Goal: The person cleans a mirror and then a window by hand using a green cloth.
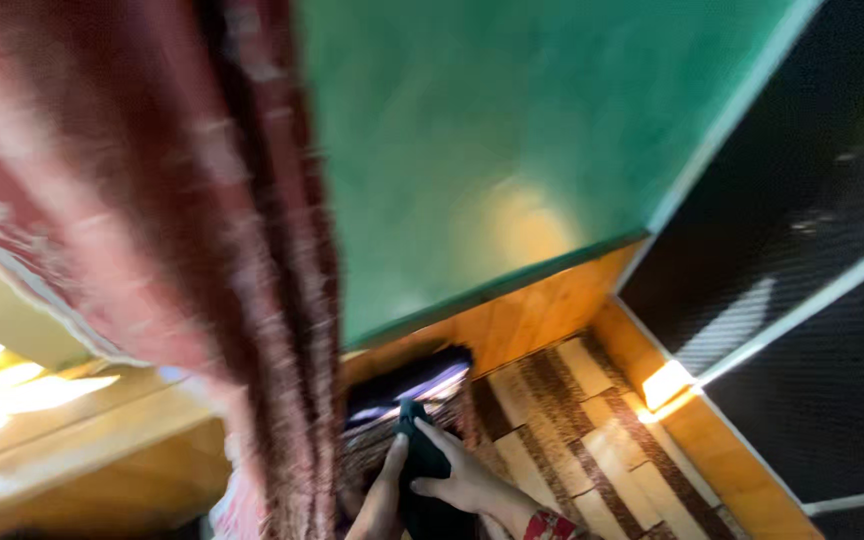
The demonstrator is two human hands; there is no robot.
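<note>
Low in the blurred, tilted head view both my hands meet on a dark cloth (422,460). My right hand (464,478), with a red patterned cuff at the wrist, grips the cloth's side with its fingers curled over it. My left hand (384,492) presses against the cloth's left edge, partly hidden by a hanging curtain. Just beyond the cloth lies a dark folded bundle (407,385) with a pale purple strip.
A red patterned curtain (182,200) hangs down the left half. A green wall (512,140) with an orange lower band (542,310) stands ahead. A brown and cream checked mat (572,430) covers the floor. A dark meshed door (812,300) is at right.
</note>
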